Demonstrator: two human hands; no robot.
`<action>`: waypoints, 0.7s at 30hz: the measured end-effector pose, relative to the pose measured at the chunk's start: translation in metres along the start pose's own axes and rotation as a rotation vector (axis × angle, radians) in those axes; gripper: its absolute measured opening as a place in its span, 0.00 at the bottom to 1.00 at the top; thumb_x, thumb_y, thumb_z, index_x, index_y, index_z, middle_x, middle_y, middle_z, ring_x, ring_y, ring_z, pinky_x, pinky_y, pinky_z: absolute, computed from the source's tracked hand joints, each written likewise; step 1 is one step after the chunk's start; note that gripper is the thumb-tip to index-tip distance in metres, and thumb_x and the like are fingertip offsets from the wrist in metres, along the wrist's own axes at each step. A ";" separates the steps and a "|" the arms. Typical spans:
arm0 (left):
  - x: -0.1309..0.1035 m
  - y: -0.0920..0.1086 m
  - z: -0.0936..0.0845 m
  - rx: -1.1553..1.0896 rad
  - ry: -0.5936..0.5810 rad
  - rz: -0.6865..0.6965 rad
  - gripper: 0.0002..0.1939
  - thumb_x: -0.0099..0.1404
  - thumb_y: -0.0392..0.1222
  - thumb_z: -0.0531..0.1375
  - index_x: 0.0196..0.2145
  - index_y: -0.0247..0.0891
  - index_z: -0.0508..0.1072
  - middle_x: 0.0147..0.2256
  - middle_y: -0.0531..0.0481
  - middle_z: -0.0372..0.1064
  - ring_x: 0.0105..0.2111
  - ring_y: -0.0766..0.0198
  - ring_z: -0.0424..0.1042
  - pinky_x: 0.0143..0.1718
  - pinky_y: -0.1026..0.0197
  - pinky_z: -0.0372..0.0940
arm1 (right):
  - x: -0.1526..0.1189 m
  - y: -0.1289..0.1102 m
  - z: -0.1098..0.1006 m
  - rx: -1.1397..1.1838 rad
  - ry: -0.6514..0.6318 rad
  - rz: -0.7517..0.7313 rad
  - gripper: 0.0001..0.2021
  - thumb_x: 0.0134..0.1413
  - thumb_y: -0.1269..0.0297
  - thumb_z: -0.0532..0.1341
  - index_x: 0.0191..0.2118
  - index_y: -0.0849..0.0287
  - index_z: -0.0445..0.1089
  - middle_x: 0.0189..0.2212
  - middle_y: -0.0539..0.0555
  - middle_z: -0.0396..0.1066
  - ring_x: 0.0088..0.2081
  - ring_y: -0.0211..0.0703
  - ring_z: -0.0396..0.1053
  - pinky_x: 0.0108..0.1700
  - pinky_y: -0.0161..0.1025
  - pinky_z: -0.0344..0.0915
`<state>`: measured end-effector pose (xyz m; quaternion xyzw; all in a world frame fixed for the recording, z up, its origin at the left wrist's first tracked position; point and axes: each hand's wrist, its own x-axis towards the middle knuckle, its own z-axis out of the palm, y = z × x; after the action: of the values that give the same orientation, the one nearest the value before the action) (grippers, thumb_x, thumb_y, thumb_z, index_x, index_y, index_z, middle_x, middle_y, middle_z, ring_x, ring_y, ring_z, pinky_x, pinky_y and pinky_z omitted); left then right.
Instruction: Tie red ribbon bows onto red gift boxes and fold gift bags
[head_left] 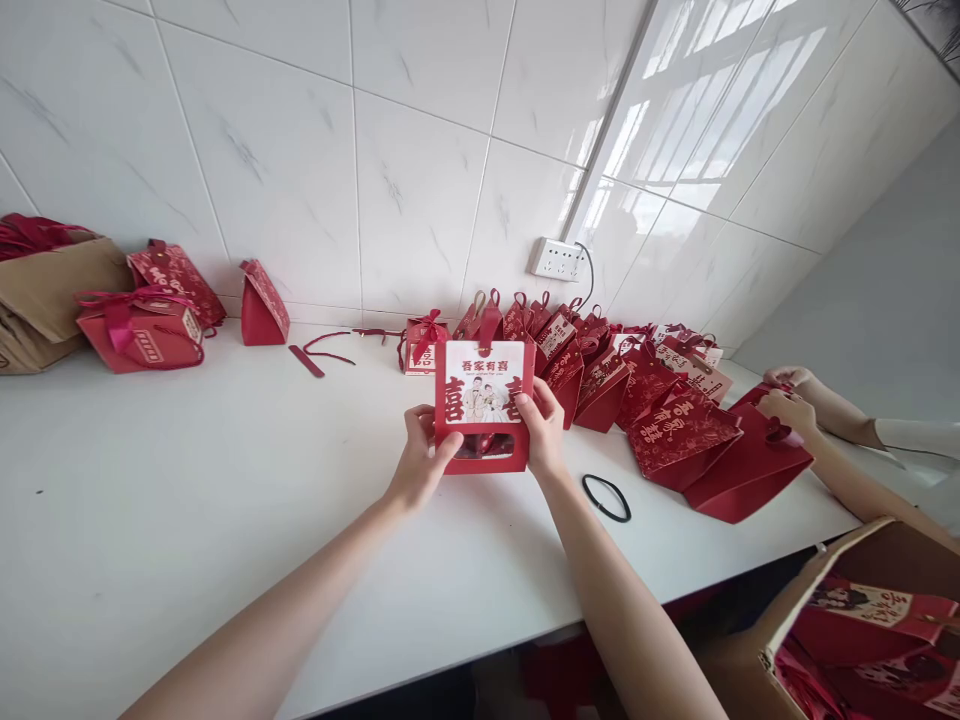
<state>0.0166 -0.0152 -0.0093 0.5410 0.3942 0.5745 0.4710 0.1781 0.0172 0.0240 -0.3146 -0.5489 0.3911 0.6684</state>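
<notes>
Between my two hands is a red gift box (487,385) with a white printed front showing a couple, a ribbon loop at its top and a small window near its base. My left hand (421,460) grips its lower left side, thumb on the front. On the right edge, my right hand (543,428) holds it with the thumb against the printed panel. Right behind it stands a small red box with a bow (426,342). A black hair tie (607,498) lies on the white table (337,560) near my right forearm.
Many red gift boxes (600,385) crowd the back right. Another person's hands (787,398) touch a red box (750,470) there. An open carton (780,620) of red packaging stands front right. At left are a brown paper bag (60,300), red boxes (142,330) and loose cord (330,355).
</notes>
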 end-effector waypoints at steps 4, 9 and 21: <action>0.003 0.002 0.001 -0.024 0.097 0.017 0.28 0.59 0.58 0.57 0.50 0.42 0.54 0.50 0.43 0.66 0.49 0.53 0.68 0.46 0.52 0.66 | -0.004 -0.002 0.004 -0.076 -0.133 -0.008 0.20 0.43 0.53 0.67 0.43 0.53 0.70 0.39 0.51 0.76 0.40 0.47 0.72 0.42 0.43 0.68; 0.004 0.007 0.001 0.048 0.170 0.067 0.23 0.59 0.56 0.59 0.46 0.39 0.63 0.47 0.44 0.69 0.49 0.52 0.69 0.46 0.53 0.66 | -0.004 -0.004 0.005 -0.115 -0.190 -0.003 0.22 0.43 0.54 0.67 0.45 0.53 0.68 0.41 0.51 0.75 0.43 0.48 0.72 0.44 0.44 0.69; 0.013 -0.004 -0.012 0.222 0.184 0.118 0.30 0.52 0.60 0.61 0.46 0.38 0.64 0.42 0.45 0.71 0.42 0.52 0.72 0.42 0.53 0.67 | -0.013 -0.011 0.001 -0.298 -0.206 -0.012 0.20 0.45 0.54 0.65 0.44 0.53 0.63 0.42 0.52 0.72 0.45 0.46 0.71 0.48 0.46 0.69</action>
<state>0.0053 -0.0004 -0.0112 0.5571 0.4641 0.6012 0.3358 0.1775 0.0007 0.0276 -0.3653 -0.6683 0.3317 0.5567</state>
